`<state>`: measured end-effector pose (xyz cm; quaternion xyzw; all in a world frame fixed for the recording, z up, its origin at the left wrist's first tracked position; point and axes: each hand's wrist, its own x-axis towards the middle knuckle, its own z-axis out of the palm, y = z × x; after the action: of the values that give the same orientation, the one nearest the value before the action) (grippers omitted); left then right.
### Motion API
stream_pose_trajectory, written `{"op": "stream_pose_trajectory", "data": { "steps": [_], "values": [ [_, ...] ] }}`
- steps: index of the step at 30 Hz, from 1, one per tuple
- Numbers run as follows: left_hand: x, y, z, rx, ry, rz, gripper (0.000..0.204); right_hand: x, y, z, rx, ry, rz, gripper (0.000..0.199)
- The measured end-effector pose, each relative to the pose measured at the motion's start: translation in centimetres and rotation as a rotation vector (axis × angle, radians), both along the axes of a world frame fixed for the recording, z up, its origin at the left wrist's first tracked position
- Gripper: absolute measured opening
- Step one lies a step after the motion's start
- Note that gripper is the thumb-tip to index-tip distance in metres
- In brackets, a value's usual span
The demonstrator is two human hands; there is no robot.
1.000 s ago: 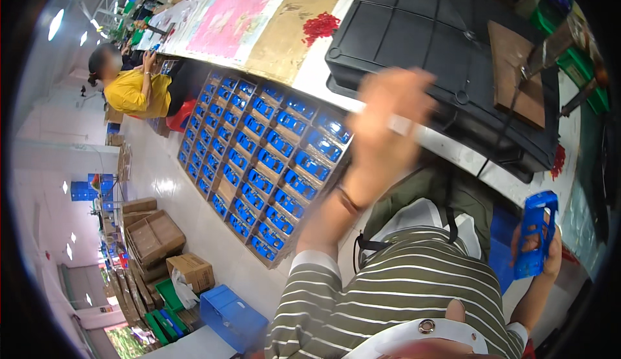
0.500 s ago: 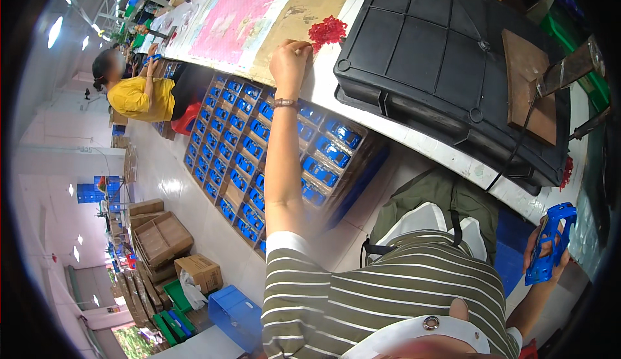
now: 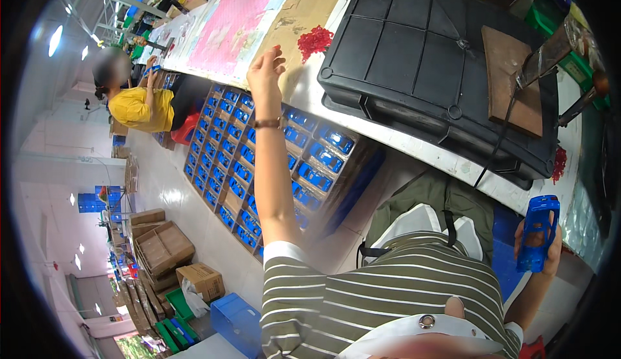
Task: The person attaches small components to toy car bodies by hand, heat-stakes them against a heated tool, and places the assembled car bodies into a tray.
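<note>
My left hand (image 3: 266, 77) is raised over the near edge of the workbench (image 3: 394, 132), its fingers curled. At its fingertips shows a small red piece (image 3: 277, 48), too small to make out in detail. Just right of that hand lies a pile of small red pieces (image 3: 315, 42) on brown cardboard. My right hand (image 3: 554, 249), at the lower right, grips a blue toy car body (image 3: 538, 233) with open window gaps; the fingers wrap round its sides. Below my left arm, a divided tray (image 3: 233, 202) holds many blue car bodies in rows.
A large black plastic crate (image 3: 407, 55) lies on the bench, with a wooden board (image 3: 514, 94) against a metal arm on top. Another red pile (image 3: 559, 165) sits at its right. A person in yellow (image 3: 139, 108) works at the far left. Cardboard boxes (image 3: 202, 280) stand on the floor.
My left hand has drawn back leftward from the red pile, a red bit now at its fingertips. My right hand has turned the blue car body and shifted it slightly left. The view has shifted a little.
</note>
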<state>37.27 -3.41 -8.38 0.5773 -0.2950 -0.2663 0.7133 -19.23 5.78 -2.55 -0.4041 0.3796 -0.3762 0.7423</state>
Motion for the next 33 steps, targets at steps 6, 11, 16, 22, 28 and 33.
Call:
{"op": "stream_pose_trajectory", "data": {
  "steps": [6,11,16,22,28,33],
  "values": [
    [-11.8,4.7,7.4,-0.124,0.285,-0.392,0.018,-1.2,0.1,-1.3,-0.143,0.043,0.033,0.082],
    [-19.0,6.9,9.4,-0.083,0.258,-0.518,0.017,-1.3,0.0,-1.5,-0.144,0.057,0.000,0.086],
    [-22.5,5.5,8.8,0.000,0.243,-0.580,0.010,-1.0,-0.2,0.2,-0.187,0.134,0.098,0.080],
    [-25.6,4.7,7.8,0.080,0.263,-0.772,0.007,-2.6,-0.2,0.3,-0.193,0.171,0.160,0.079],
    [-30.0,5.5,7.6,0.116,0.168,-0.879,0.006,-3.3,-0.7,0.6,-0.329,0.210,0.135,0.070],
    [-33.0,7.3,7.8,0.161,-0.011,-1.189,0.016,-5.4,-1.9,-0.6,-0.644,0.447,0.267,0.074]
  ]
}}
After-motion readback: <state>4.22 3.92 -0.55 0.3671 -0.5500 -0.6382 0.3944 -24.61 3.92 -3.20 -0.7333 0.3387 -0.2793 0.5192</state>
